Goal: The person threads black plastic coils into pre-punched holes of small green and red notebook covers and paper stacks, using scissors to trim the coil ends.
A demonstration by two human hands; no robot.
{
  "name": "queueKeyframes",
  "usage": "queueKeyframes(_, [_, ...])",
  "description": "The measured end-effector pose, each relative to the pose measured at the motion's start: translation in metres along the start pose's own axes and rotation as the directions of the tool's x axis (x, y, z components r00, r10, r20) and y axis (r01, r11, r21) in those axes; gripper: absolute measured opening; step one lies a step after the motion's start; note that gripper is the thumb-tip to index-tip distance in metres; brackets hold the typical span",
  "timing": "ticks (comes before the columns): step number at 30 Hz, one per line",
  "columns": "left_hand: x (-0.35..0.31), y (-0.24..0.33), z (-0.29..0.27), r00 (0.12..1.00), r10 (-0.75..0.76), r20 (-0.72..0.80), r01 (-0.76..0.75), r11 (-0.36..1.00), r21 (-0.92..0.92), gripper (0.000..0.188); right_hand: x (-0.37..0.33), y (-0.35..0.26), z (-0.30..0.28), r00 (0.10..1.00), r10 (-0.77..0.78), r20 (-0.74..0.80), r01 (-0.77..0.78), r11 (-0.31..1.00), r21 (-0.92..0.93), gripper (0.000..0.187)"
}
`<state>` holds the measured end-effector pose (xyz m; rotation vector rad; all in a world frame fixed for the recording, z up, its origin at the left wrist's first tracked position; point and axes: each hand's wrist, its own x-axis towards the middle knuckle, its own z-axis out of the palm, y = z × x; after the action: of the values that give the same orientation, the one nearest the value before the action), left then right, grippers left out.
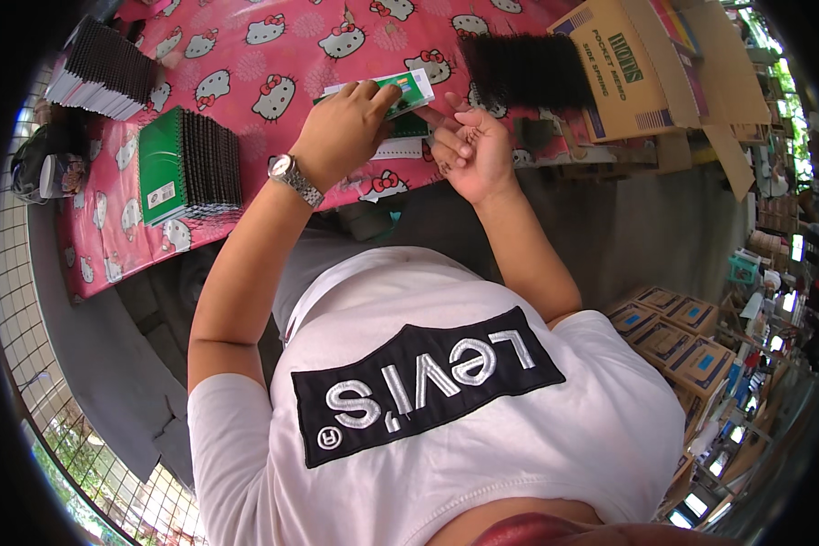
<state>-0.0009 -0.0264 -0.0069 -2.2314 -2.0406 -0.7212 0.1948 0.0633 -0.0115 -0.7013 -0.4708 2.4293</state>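
Note:
My left hand (350, 123), with a metal watch at its wrist, is closed over a small green-covered notepad (415, 92) near the table's front edge. Its fingers lie across the cover and hide part of it. Just right of the notepad is my right hand (473, 150), its fingers curled in and the tips close together near the pad's edge. Whether something thin is pinched there is too small to tell. White sheets with a row of holes (399, 149) show below the pad, between my hands.
To the left stand a stack of green spiral notepads (162, 164) and a second dark-edged stack (109, 68), near a white cup (64, 175). A heap of black binding coils (523, 73) lies beside an open cardboard box (623, 68). More boxes (669, 337) are piled at the right.

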Motion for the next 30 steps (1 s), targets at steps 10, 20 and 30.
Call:
queueKeyframes(10, [0.019, 0.021, -0.018, 0.988, -0.148, 0.041, 0.135, 0.966, 0.223, 0.025, -0.012, 0.028, -0.012, 0.855, -0.517, 0.039, 0.381, 0.574, -0.725, 0.054])
queueKeyframes(20, [0.012, 0.02, -0.01, 0.996, -0.021, -0.091, 0.028, 0.997, 0.079, 0.023, -0.004, 0.015, -0.007, 0.862, -0.321, 0.392, 0.481, 0.275, -0.832, 0.051])
queueKeyframes(30, [0.009, 0.018, -0.016, 0.995, 0.028, -0.098, -0.036, 0.996, -0.08, 0.018, 0.002, -0.022, 0.013, 0.647, -0.389, 0.656, 0.607, -0.258, -0.752, 0.034])
